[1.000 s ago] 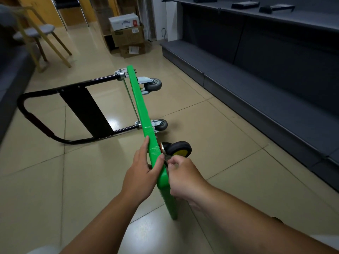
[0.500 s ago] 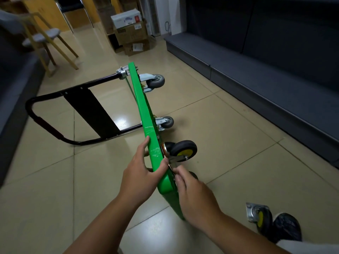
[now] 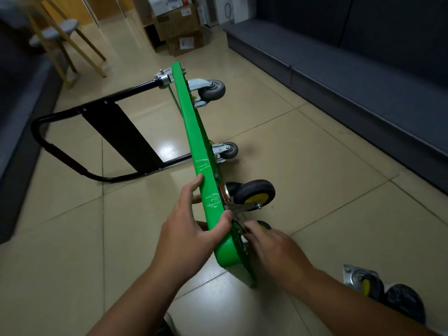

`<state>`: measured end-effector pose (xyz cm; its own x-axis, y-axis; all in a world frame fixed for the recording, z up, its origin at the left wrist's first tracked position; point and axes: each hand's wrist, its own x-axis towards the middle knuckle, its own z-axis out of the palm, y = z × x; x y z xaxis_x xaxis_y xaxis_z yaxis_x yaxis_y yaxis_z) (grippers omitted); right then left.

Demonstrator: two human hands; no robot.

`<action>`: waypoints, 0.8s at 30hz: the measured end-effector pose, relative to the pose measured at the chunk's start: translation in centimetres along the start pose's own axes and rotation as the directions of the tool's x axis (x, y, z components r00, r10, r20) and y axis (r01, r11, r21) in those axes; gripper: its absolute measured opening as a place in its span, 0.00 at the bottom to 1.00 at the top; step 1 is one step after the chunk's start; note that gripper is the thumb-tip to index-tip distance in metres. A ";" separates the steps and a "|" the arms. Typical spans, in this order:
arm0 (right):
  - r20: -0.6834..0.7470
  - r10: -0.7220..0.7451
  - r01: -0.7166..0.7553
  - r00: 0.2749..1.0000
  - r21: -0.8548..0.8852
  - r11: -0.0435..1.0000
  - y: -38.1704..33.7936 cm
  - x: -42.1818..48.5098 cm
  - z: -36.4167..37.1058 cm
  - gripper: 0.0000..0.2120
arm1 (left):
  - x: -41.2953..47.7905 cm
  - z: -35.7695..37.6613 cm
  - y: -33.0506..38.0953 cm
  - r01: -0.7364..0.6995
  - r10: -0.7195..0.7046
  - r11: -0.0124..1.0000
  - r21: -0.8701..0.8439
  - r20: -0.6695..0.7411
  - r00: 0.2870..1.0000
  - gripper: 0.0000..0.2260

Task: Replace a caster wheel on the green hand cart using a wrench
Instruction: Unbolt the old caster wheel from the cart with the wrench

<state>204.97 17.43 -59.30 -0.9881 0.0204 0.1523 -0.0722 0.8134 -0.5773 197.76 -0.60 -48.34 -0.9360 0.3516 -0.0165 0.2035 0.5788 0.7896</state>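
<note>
Green hand cart (image 3: 194, 132) stands tipped on its long edge, running from 11 o'clock down to the middle of the view. Its black handle (image 3: 60, 154) lies flat on the floor at 9 o'clock.

Since a second ago the right hand (image 3: 274, 246) has dropped from the deck's top edge to the underside. It now sits just below the black-and-yellow caster (image 3: 254, 194), at the mounting hardware of a lower wheel (image 3: 264, 225) it partly hides. The left hand (image 3: 186, 238) has kept its place on the deck. A loose caster (image 3: 361, 280) has also come into sight at 4 o'clock, on the tiles beside a shoe (image 3: 404, 304). I judge this to be hand work on the fastening, either freeing the old wheel or starting the spare.

The left hand clamps the deck's upper edge, thumb on the wheel side and fingers (image 3: 194, 187) wrapped over the far face, steadying it. The right hand's fingers are bent, with the tips at the bracket. Whether they pinch a nut or only touch the plate cannot be told, and no wrench is visible.

Two grey casters (image 3: 212, 89) (image 3: 229, 150) remain fitted at 12 o'clock.
</note>
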 end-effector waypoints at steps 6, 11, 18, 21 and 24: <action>0.429 0.221 -0.258 0.876 0.028 0.966 1.7 -4.8 -6.9 0.07 | 0.1 -0.2 0.2 -0.016 0.015 0.999 0.028 0.028 0.999 0.36; 0.199 0.313 -0.369 0.929 0.411 0.833 -1.0 -3.5 -9.2 0.09 | -0.1 -0.3 0.2 -0.017 0.016 1.000 0.022 0.041 0.999 0.40; 0.195 0.310 -0.366 0.931 0.497 0.787 -5.7 -0.8 -6.9 0.19 | -0.2 -0.5 -0.5 -0.035 0.044 0.993 -0.114 0.072 0.996 0.31; 0.213 0.298 -0.366 0.930 0.566 0.739 -6.2 -0.2 -7.0 0.16 | -0.1 -0.6 -0.6 -0.040 0.053 0.991 -0.125 0.096 0.994 0.33; 0.226 0.254 -0.340 0.940 0.603 0.721 -6.3 0.2 -7.4 0.15 | -0.1 -0.8 -0.7 -0.041 0.057 0.990 -0.134 0.121 0.991 0.36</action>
<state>206.24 16.58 -49.70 -0.9781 0.0946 -0.1852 0.2024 0.2287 -0.9522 197.47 -1.58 -48.41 -0.8813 0.4704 -0.0454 0.2009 0.4600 0.8649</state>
